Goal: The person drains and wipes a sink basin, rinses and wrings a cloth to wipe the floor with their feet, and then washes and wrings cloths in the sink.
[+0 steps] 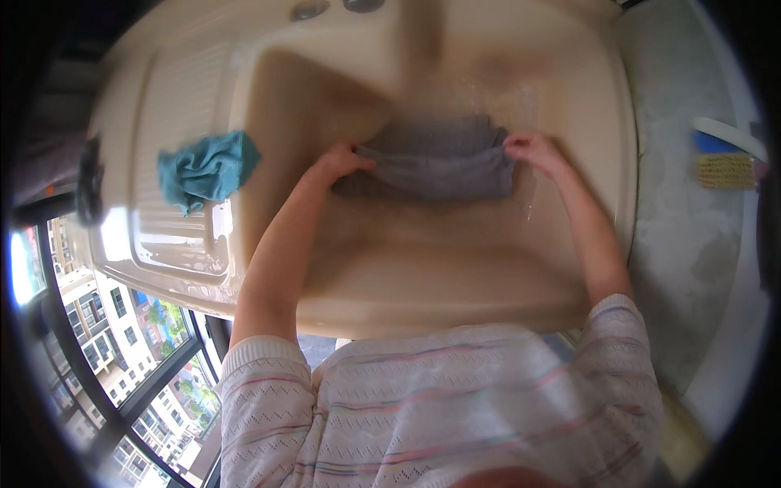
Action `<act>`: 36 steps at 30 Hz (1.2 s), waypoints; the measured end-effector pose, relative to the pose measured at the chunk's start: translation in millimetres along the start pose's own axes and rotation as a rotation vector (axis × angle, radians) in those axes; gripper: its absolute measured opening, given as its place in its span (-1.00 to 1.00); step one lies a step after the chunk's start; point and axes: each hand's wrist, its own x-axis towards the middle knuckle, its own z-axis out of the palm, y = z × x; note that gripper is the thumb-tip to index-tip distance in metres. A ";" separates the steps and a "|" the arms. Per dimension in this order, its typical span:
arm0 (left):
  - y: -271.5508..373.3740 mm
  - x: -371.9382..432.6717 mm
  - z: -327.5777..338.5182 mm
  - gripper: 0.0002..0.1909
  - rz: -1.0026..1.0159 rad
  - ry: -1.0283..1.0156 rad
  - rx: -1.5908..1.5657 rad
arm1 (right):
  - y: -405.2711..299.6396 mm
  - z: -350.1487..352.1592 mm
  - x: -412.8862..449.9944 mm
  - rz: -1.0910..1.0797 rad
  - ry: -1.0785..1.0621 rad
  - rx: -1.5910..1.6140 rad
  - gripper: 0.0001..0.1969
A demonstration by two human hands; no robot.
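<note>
A grey cloth (pixel 436 174) is spread between my hands inside the beige sink basin (pixel 445 274). My left hand (pixel 343 161) pinches its left upper edge between thumb and fingers. At the opposite end, my right hand (pixel 534 151) grips the right corner. The cloth's front part hangs folded over, with more grey fabric behind it against the basin. On the ribbed drainboard (pixel 177 244), left of the basin, lies a crumpled teal cloth (pixel 210 168), apart from both hands.
A blurred faucet (pixel 421 30) reaches over the basin's back, with dark round knobs (pixel 363 5) beside it. At far right, a yellow scrubbing sponge (pixel 726 171) and a white-handled brush-like item (pixel 729 135) sit near the grey wall. A dark-framed window (pixel 128 415) stands at lower left.
</note>
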 end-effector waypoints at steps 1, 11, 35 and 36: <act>0.8 2.8 -1.6 -0.49 -0.074 0.142 -0.199 | 0.4 -9.0 6.2 -0.041 0.127 0.008 -0.64; -3.7 14.8 38.7 -0.48 -0.268 -0.149 -1.252 | -108.0 221.4 -1.7 -0.577 0.206 -0.089 -0.69; 158.5 -39.9 21.7 -0.51 0.565 0.314 -0.525 | -232.3 7.3 -99.4 -0.462 -0.056 0.119 -0.68; 170.9 -53.8 12.2 -0.62 0.506 0.424 -0.407 | -211.9 -16.2 -98.1 -0.428 0.005 0.122 -0.62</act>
